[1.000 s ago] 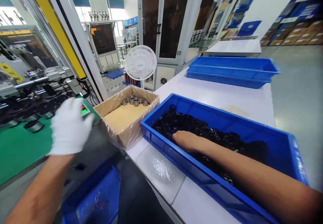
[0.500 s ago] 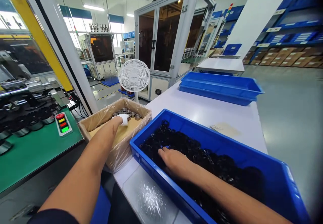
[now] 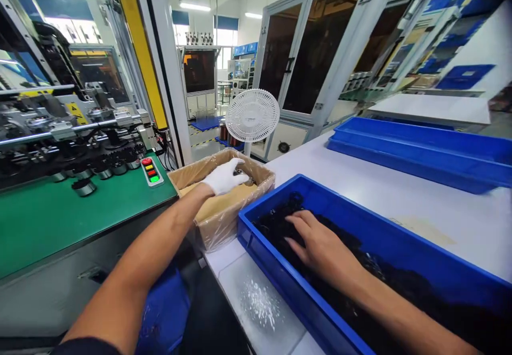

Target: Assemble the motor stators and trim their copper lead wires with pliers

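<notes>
Head view: fan [image 3: 252, 116] logo unreadable, likely blurred.

A white glove is worn on the left hand [image 3: 224, 178]; the right hand [image 3: 320, 243] is left bare, and a dark sleeve edge is possibly seen.

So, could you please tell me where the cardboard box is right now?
In the head view, the cardboard box sits left of centre, between the green machine bed and the blue bin, with the gloved left hand inside it.
</notes>
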### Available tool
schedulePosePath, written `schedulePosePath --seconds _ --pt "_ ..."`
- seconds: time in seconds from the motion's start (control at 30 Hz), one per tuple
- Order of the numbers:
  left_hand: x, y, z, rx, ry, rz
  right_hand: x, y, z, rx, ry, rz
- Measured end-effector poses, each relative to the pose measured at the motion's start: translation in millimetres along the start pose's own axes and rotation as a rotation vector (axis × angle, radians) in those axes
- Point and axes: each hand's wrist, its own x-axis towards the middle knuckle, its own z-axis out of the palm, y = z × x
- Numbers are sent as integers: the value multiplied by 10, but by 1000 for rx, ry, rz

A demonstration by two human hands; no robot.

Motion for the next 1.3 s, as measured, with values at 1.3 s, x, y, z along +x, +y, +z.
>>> schedulePosePath --seconds 1.3 --pt "-1995 -93 952 -874 -6 -170 -359 -956 -123 377 347 -668"
